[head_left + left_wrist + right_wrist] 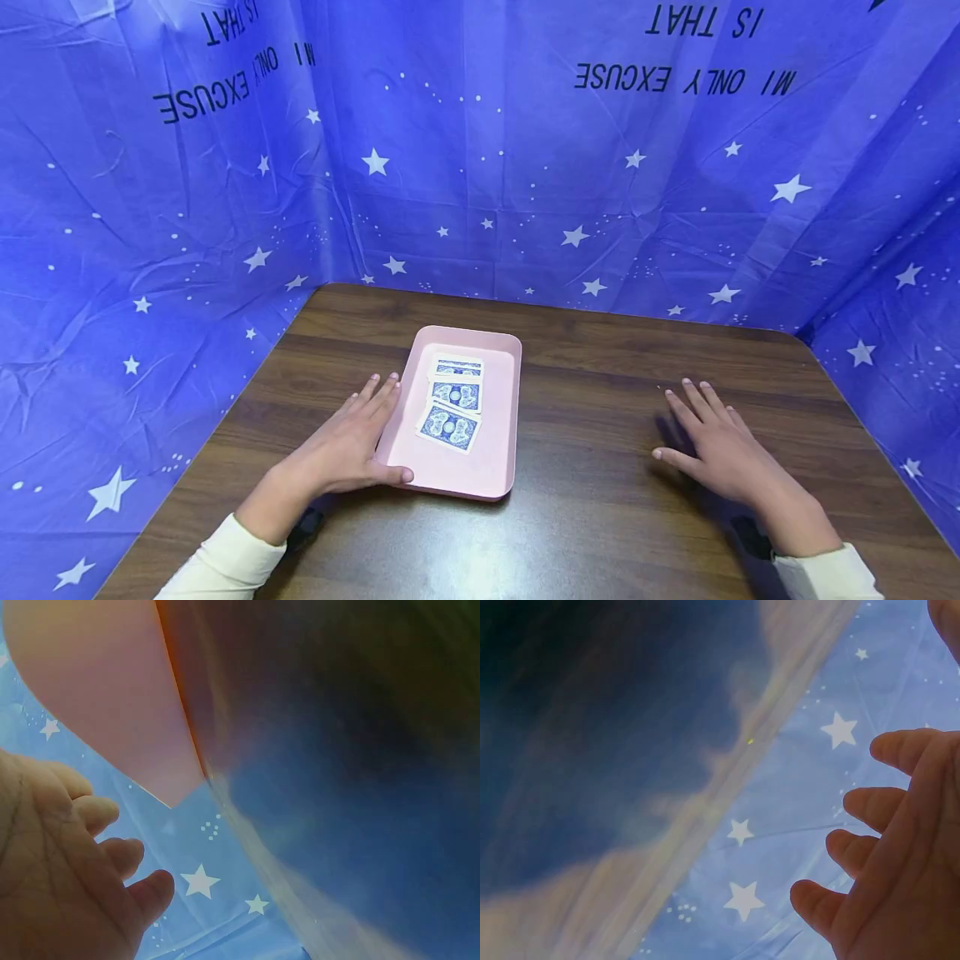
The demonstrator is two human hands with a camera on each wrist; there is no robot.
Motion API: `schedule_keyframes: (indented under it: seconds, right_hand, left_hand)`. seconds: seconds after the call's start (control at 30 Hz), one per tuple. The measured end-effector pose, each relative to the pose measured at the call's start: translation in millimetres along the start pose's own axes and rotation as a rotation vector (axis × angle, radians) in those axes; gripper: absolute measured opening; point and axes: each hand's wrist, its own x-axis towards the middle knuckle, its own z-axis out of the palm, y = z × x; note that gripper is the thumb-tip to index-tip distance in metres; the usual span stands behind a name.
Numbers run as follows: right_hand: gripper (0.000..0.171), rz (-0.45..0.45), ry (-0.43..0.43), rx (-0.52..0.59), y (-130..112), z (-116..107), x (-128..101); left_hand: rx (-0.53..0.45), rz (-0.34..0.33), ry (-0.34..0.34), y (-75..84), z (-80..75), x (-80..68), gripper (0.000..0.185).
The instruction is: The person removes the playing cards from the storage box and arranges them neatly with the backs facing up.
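Three blue-backed playing cards (pixel 452 404) are held in the smooth pink tray (pixel 495 467), touched by the left hand (pixel 345 446); both grips, with the right hand (pixel 720 450) on the wooden tabletop (pixel 600 517), are spread flat.

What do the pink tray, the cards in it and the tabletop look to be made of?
Pink tray: probably matte plastic, with smooth rounded corners and a raised rim. Cards: likely coated paper, thin with printed blue backs. Tabletop: wood or wood-look laminate, dark grain with a slight sheen.
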Motion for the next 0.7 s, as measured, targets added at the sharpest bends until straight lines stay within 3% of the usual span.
schedule_keyframes:
  seconds: [0.33, 0.7]
  right_hand:
    - [0.089, -0.07, 0.001, -0.006, -19, -5, 18]
    - [0.087, -0.13, -0.011, -0.035, -34, -4, 35]
  left_hand:
    - [-0.008, 0.018, -0.029, 0.4, 1.5, -0.9, 0.13]
    - [0.014, -0.032, -0.044, 0.7, 3.8, -2.3, 0.129]
